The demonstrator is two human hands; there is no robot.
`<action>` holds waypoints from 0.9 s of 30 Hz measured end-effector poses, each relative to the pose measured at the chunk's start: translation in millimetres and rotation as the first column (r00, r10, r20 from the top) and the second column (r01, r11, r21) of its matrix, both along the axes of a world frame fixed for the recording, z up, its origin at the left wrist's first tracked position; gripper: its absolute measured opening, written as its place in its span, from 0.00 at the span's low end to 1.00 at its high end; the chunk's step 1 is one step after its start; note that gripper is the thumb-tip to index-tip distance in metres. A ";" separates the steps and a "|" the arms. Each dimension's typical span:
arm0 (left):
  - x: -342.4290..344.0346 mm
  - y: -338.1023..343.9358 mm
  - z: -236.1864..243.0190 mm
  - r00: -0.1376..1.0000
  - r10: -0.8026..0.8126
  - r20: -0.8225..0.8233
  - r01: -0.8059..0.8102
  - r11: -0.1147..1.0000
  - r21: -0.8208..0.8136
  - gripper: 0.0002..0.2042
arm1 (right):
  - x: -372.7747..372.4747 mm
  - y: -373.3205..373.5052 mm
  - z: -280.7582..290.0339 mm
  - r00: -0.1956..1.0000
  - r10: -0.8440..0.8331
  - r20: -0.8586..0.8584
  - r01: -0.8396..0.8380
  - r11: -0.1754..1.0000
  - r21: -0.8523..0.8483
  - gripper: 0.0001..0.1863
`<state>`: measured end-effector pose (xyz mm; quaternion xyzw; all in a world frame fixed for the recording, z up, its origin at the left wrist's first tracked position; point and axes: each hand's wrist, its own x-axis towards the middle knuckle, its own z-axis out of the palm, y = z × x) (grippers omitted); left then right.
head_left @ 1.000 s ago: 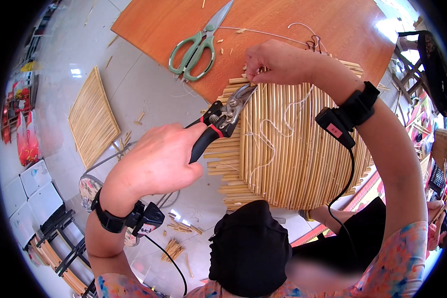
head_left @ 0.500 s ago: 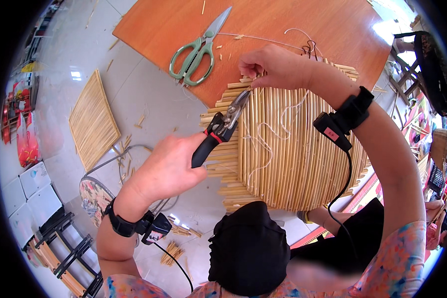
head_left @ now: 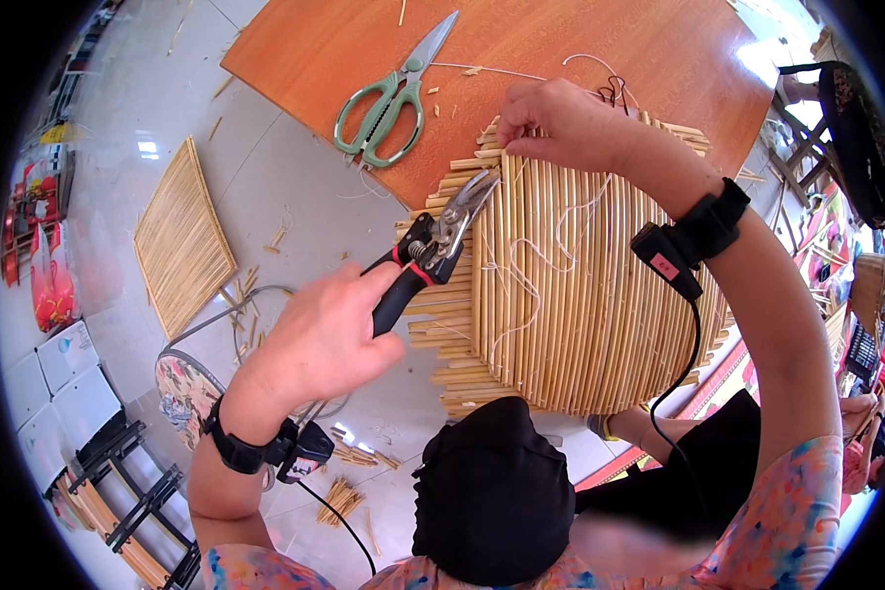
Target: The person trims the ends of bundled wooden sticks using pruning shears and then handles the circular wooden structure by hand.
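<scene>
The left hand (head_left: 329,334) grips red-and-black snips (head_left: 433,246), blades at one o'clock on the curved bamboo-slat mat (head_left: 580,285). The right hand (head_left: 560,123) pinches its top edge, fingertips hidden. Green scissors (head_left: 393,93) lie on the smooth wooden table (head_left: 560,39).

Glossy pale tiled floor (head_left: 265,187), orange wooden table (head_left: 580,39)

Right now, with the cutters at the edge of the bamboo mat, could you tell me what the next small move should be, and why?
Probably squeeze the red-and-black snips shut. The left hand has their jaws open at the protruding ends of the crosswise sticks on the bamboo mat, while the right hand pinches the mat's top edge to steady it. Those stick ends stand uneven along the left side, so trimming looks due.
</scene>
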<state>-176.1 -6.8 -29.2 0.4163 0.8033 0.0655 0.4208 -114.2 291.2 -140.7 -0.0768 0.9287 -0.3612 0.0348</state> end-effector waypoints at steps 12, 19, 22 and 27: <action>-11.3 8.6 -13.2 0.998 -0.067 0.020 0.066 0.997 0.045 0.20 | -0.7 0.3 7.5 0.996 0.002 0.093 0.002 0.999 -0.037 0.05; -4.1 10.4 -4.4 0.991 0.009 0.132 -0.016 0.998 0.056 0.20 | 0.0 3.6 0.9 0.998 -0.013 0.055 0.017 0.997 -0.076 0.05; -2.6 7.1 -9.2 0.995 -0.022 0.098 0.014 0.996 0.085 0.21 | -0.1 1.6 0.6 0.995 -0.041 0.087 0.049 0.995 -0.084 0.05; -2.2 10.8 -9.5 0.998 -0.064 0.025 0.062 0.995 0.075 0.20 | -1.6 2.6 2.4 0.994 -0.020 0.108 0.031 0.994 -0.104 0.05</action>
